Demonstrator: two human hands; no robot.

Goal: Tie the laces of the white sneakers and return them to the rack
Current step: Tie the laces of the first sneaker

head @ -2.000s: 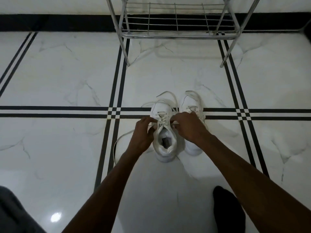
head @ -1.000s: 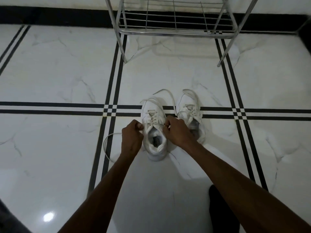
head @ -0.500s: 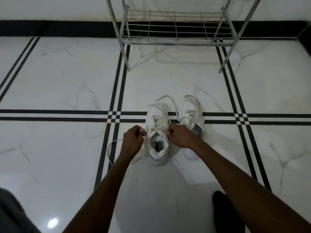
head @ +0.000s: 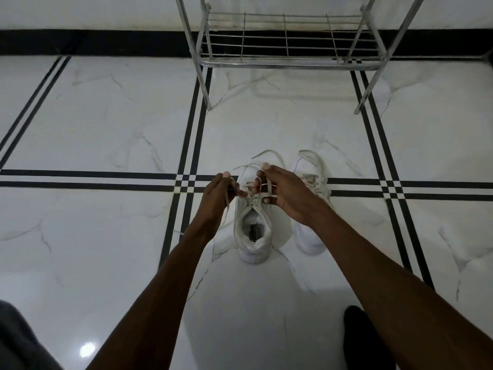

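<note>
Two white sneakers stand side by side on the floor, toes pointing away from me. Over the left sneaker (head: 253, 236) both hands work the laces. My left hand (head: 217, 198) pinches one white lace end, which trails down past its wrist. My right hand (head: 285, 193) has the other lace wrapped over its fingers, and a loose loop of lace (head: 266, 154) lies beyond the toe. The right sneaker (head: 310, 236) is partly hidden behind my right hand and forearm. The metal rack (head: 290, 62) stands farther away, against the wall.
The floor is glossy white marble tile (head: 106, 124) crossed by black stripes (head: 189, 145). A black skirting band (head: 93, 42) runs along the wall. My dark-socked foot (head: 365, 340) is at the lower right and dark clothing (head: 18, 340) at the lower left.
Both hands have risen from the sneaker's collar toward its toe. The lace is now drawn up between them and looped over my right fingers.
</note>
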